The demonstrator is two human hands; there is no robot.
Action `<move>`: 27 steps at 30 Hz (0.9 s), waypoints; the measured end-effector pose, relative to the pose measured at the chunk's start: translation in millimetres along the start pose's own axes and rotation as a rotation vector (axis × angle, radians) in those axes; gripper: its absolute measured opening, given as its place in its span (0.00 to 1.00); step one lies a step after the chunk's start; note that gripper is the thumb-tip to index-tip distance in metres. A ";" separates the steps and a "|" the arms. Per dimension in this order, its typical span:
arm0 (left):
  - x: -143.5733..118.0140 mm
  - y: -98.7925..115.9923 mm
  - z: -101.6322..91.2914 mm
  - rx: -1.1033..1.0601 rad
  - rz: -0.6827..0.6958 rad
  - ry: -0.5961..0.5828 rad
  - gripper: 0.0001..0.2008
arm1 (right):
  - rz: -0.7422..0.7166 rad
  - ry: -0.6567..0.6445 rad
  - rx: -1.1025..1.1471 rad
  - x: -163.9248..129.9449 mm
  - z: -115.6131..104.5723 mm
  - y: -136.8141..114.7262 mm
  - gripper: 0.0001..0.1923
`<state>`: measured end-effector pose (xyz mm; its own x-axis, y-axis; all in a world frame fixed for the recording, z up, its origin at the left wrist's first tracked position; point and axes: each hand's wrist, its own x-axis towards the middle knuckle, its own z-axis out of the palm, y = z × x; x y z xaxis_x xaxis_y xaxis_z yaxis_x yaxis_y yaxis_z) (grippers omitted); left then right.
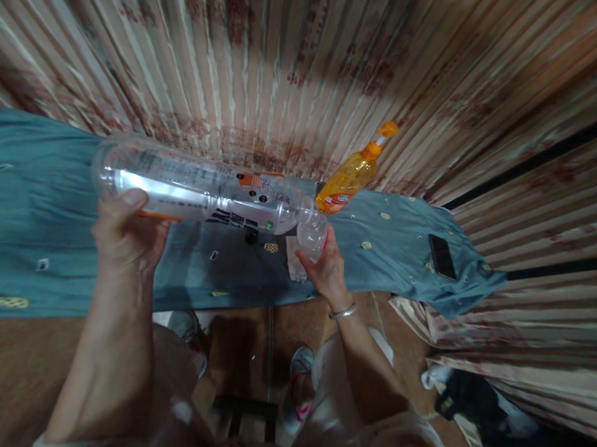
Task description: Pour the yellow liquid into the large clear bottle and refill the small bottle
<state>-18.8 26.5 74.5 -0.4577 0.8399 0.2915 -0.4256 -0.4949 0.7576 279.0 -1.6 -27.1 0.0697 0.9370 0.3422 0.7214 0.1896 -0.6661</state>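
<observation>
a: what do i log for the left hand (128, 231)?

b: i see it curled round the base end of a large clear plastic bottle (195, 190), thumb on top, fingers wrapped underneath. the bottle lies nearly level above the table (31, 249), neck pointing right, smooth round walls, a printed label with an orange patch along its side.

a: and the right hand (329, 268)?

b: closed about a small clear cup (312, 234), fingers round its lower wall. the cup stands upright just under the bottle's mouth; the two look to be touching, though i cannot tell for sure. a thin metal bangle (342, 312) sits on that wrist.

a: counts?

b: two bottles: the clear one in hand, and one orange bottle (349, 178) with an orange flip cap, standing on the table behind the cup, by the curtain (287, 63). one cup. one dark flat phone (441, 256) lying well to the right on the cloth.

a: surfaces?

b: the table wears a teal cloth with small yellow and white motifs. the curtain is pleated, striped cream and brown, and somewhat blurred.
</observation>
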 end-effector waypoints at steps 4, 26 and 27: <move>-0.9 0.0 1.7 -0.013 -0.018 0.034 0.37 | -0.012 0.006 -0.010 -0.9 1.7 2.3 0.47; -2.1 2.2 1.6 -0.031 -0.040 0.038 0.39 | -0.006 -0.004 -0.038 0.5 0.2 -0.6 0.47; -2.0 2.0 1.1 -0.029 -0.040 0.043 0.39 | 0.000 -0.007 -0.031 0.7 -0.1 -1.4 0.47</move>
<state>-17.8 24.1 76.1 -0.4730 0.8489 0.2358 -0.4661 -0.4682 0.7507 278.2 -1.2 -25.9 0.0655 0.9390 0.3375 0.7425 0.1801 -0.6451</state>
